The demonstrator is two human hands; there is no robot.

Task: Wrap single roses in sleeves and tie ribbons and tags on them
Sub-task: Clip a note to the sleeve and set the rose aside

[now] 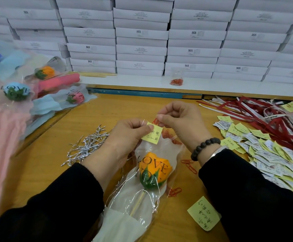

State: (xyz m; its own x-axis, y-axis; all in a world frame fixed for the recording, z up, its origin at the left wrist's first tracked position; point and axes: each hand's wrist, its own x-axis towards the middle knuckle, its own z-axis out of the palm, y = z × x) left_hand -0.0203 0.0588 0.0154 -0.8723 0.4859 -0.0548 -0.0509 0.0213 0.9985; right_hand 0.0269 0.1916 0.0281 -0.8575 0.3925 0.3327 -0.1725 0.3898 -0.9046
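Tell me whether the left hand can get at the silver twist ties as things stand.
Probably not at once: the left hand pinches the yellow tag against the sleeve. The twist ties lie bare on the table just left of it, nothing between, so letting go would free it.

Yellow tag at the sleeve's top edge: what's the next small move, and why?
Probably slide the red paper clip down over the yellow tag and sleeve edge. The left hand pins the tag there, and the right hand pinches the clip just above it.

sleeve (124,222) base cut off below, tag (151,135) writing unreadable, box labels (141,50) blurred
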